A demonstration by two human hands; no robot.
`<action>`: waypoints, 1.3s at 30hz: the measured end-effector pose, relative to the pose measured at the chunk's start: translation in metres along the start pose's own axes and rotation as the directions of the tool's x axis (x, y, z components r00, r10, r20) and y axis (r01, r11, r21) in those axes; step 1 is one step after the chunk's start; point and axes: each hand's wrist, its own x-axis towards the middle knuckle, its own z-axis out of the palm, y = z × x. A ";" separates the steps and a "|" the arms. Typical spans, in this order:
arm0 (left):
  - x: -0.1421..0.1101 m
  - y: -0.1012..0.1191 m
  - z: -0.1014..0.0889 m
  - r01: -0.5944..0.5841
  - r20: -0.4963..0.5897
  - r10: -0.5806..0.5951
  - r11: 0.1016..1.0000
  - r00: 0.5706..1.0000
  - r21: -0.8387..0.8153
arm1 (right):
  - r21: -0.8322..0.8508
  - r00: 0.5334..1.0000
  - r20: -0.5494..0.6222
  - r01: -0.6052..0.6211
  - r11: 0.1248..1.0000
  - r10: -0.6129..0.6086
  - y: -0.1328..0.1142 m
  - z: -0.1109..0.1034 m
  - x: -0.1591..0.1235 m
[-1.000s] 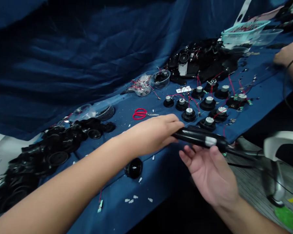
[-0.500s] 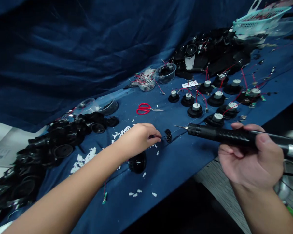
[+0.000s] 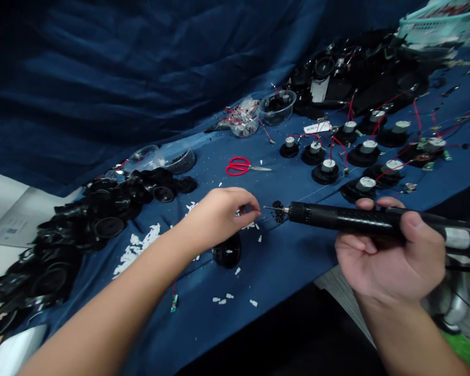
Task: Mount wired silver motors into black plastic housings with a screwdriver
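Note:
My right hand (image 3: pixel 391 256) is wrapped from below around a black electric screwdriver (image 3: pixel 344 216), held level with its thin bit pointing left. The bit's tip reaches the fingertips of my left hand (image 3: pixel 235 211), whose thumb and forefinger are pinched together. Whatever lies in that pinch is too small to make out. Just behind the bit is a little heap of tiny black screws (image 3: pixel 278 214) on the blue cloth. Under my left hand sits a round black part (image 3: pixel 227 251), partly covered by the hand, with a small white piece on it.
Red-handled scissors (image 3: pixel 238 166) lie beyond my left hand. Several small motors on black round bases (image 3: pixel 325 172) with red wires stand at right. Black housings (image 3: pixel 105 224) are piled at left, near scattered white plastic bits (image 3: pixel 137 248). Clear tubs (image 3: pixel 278 109) line the back.
My left hand has let go of the screwdriver's front end and moved to the screw heap, then pinched. My right hand has closed around the screwdriver and brought its bit left to those fingertips.

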 end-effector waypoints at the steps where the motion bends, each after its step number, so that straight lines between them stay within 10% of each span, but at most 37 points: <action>1: -0.014 0.003 -0.004 0.031 -0.072 -0.032 0.999 0.997 -0.014 | 0.000 1.000 0.010 -0.007 1.000 0.007 0.001 0.002 -0.002; 5: -0.077 0.011 0.003 0.107 -0.358 -0.156 0.983 0.921 -0.152 | -0.052 0.989 0.131 -0.066 0.996 0.072 0.007 0.008 -0.012; 10: -0.118 0.003 0.035 0.032 -0.454 -0.174 0.952 0.874 -0.303 | -0.120 0.954 0.257 -0.126 0.985 0.153 0.019 0.013 -0.021; 39: -0.117 0.001 0.044 -0.131 -0.492 0.051 0.983 0.869 -0.129 | -0.197 0.905 0.361 -0.161 0.967 0.224 0.021 -0.006 -0.015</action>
